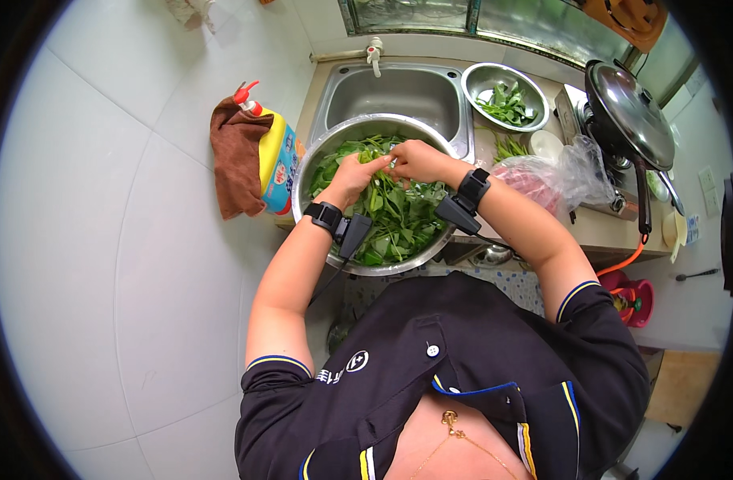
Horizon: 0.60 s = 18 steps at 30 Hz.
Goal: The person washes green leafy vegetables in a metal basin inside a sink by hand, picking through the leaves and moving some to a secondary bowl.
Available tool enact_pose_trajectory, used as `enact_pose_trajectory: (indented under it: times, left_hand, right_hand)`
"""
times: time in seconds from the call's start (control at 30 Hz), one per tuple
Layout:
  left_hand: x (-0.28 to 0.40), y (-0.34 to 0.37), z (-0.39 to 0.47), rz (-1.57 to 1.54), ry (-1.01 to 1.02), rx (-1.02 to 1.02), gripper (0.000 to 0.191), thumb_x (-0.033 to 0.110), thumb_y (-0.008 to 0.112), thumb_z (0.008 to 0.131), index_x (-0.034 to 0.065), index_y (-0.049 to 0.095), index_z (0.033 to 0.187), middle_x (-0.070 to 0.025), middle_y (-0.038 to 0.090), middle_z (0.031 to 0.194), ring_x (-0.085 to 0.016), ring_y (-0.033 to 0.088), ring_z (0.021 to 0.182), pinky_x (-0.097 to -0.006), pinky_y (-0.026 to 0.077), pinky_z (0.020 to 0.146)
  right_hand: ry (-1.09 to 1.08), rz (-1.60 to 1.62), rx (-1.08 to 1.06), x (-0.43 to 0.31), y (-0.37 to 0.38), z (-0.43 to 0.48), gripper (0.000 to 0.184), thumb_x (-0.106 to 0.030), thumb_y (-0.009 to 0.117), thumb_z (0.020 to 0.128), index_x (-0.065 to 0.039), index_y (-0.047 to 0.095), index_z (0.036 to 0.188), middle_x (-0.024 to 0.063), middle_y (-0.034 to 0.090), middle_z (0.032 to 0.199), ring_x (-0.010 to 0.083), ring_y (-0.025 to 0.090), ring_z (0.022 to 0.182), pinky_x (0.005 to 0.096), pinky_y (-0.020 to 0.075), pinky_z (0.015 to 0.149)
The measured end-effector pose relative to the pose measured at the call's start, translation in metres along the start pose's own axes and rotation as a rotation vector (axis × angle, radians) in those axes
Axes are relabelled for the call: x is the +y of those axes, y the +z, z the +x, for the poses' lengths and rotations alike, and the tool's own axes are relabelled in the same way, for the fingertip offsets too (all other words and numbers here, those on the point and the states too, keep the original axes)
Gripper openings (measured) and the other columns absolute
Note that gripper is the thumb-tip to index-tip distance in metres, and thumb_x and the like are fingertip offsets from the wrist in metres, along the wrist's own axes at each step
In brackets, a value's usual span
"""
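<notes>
A large stainless steel basin full of leafy green vegetables stands at the front of the sink. Over it, my left hand grips green stems between thumb and fingers. My right hand meets it at the fingertips, its fingers bent and pinching at the same stems. Both wrists wear black straps with small dark devices. Behind and to the right, a smaller metal bowl holds more of the leaves.
The steel sink lies under a tap. At left stand a yellow and blue pump jug and a brown cloth. To the right are green stems, a plastic bag of pinkish contents and a lidded wok on a stove.
</notes>
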<state>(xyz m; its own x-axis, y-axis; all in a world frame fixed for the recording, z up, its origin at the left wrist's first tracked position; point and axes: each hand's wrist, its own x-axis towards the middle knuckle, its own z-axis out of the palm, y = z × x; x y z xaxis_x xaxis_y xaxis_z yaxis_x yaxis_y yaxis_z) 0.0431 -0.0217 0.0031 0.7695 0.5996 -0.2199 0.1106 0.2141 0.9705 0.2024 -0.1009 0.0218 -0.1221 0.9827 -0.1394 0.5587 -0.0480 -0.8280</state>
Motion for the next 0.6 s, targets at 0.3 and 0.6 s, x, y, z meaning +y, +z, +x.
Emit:
enact_pose_trajectory:
  times: [0.3, 0.6]
  left_hand:
    - [0.013, -0.044, 0.005, 0.394, 0.222, 0.224, 0.016, 0.017, 0.055, 0.084, 0.0023, 0.054, 0.089, -0.0031, 0.061, 0.078, -0.008, 0.052, 0.070, -0.0222, 0.042, 0.065]
    - [0.047, -0.058, -0.016, 0.700, 0.302, 0.244, 0.019, 0.015, 0.058, 0.078, -0.0028, 0.055, 0.086, -0.0100, 0.062, 0.072, -0.014, 0.057, 0.066, -0.0265, 0.045, 0.061]
  right_hand:
    - [-0.025, -0.311, -0.133, 0.022, 0.011, 0.000, 0.022, -0.013, 0.062, 0.075, 0.000, 0.060, 0.092, 0.0117, 0.063, 0.080, 0.0201, 0.061, 0.074, 0.0310, 0.0463, 0.068]
    - [0.109, -0.695, -0.402, 0.052, 0.048, 0.012, 0.031, -0.026, 0.062, 0.072, 0.002, 0.064, 0.085, 0.0174, 0.062, 0.084, 0.0316, 0.059, 0.074, 0.0383, 0.0472, 0.065]
